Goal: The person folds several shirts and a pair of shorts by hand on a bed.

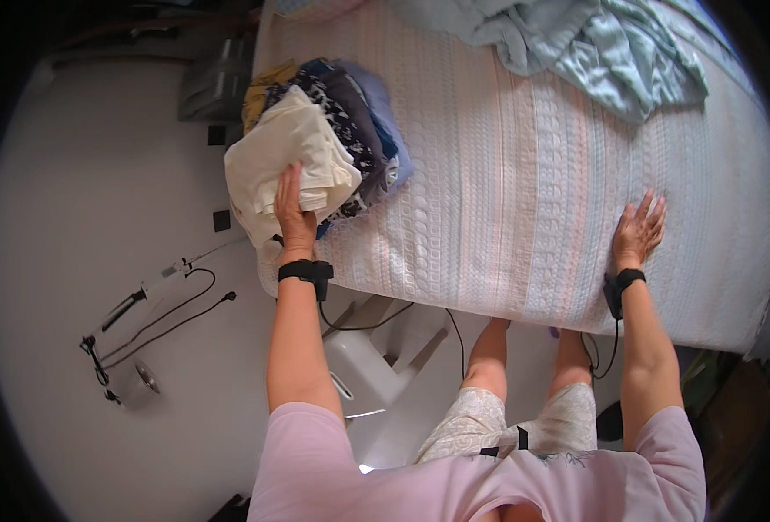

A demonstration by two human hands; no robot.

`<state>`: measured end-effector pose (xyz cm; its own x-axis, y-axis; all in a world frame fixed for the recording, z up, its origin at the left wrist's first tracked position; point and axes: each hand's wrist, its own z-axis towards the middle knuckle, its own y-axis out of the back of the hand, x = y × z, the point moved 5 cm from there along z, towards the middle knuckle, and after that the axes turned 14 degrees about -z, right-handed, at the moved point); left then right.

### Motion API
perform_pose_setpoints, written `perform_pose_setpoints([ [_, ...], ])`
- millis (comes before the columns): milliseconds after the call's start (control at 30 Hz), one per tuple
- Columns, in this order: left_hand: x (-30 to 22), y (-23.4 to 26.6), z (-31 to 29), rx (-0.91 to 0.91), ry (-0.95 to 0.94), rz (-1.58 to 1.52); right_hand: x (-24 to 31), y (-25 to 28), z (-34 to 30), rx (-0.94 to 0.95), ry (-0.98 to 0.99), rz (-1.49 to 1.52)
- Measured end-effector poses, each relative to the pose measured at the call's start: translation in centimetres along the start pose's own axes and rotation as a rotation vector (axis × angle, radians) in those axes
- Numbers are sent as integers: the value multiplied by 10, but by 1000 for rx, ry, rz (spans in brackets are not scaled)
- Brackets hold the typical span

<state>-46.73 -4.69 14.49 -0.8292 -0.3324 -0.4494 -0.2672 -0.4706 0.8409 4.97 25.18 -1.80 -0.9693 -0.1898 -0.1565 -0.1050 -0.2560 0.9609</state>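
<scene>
My left hand (291, 209) lies with its fingers stretched out on a folded cream garment (272, 157). That garment tops a stack of folded clothes at the bed's near left corner. Beneath and beside it show a black-and-white patterned cloth (363, 161), a lilac-blue cloth (376, 100) and a mustard-yellow one (261, 94). Over to the right, my right hand (639, 230) rests on the striped, textured bedspread (498, 191), its fingers a little apart and nothing in them. A black band with a cable circles each wrist.
A crumpled pale blue-green cloth (637, 65) lies at the bed's far right. On the floor to the left is a thin stand or tool with black cables (137, 304). A white plastic stool (363, 370) stands by the bed's near edge. A grey bin-like box (218, 83) is beyond the clothes.
</scene>
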Motion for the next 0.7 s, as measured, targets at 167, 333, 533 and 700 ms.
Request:
perform_pose_setpoints([
  [167, -9, -8, -9, -265, 195, -298, -10, -7, -9, -59, -9, 25],
  [333, 2, 47, 1, -440, 233, -144, -6, -6, -7, -40, -31, 49],
  [533, 28, 159, 36, -756, 447, -382, -5, -9, -6, -20, -44, 59],
  [700, -11, 165, 55, -591, 430, -288, -9, -4, -5, -35, -56, 72],
])
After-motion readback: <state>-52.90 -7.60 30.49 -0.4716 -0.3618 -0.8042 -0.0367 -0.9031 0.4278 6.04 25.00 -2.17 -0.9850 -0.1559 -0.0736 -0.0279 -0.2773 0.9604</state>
